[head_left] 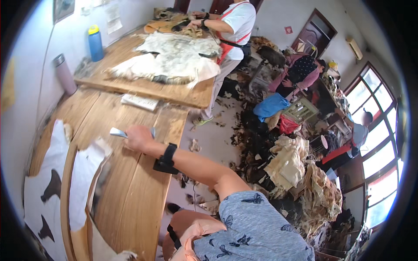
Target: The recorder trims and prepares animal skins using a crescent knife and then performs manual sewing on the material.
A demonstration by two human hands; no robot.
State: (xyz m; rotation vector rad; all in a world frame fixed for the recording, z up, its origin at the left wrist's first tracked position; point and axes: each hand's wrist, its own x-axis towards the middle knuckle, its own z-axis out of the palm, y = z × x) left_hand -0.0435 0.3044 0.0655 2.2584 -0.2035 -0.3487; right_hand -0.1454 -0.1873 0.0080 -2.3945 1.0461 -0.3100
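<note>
Right hand [138, 138], its grip closed on a metal scraper [118, 132], rests on bare planks mid-desk [130, 195], well inside the right edge, white hide pieces [82, 178] near-left, a white flat packet [139, 102] beyond, and blue bottle [95, 42] far-left; left hand unseen.

Blue bottle [95, 42] — steel flask [64, 74]

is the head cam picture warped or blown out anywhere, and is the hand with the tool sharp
Head view: fisheye bends the wooden table edges toward a dark round rim; the windows at right are blown out by daylight; the right hand and its metal tool look slightly soft; the left hand is not in view.
</note>
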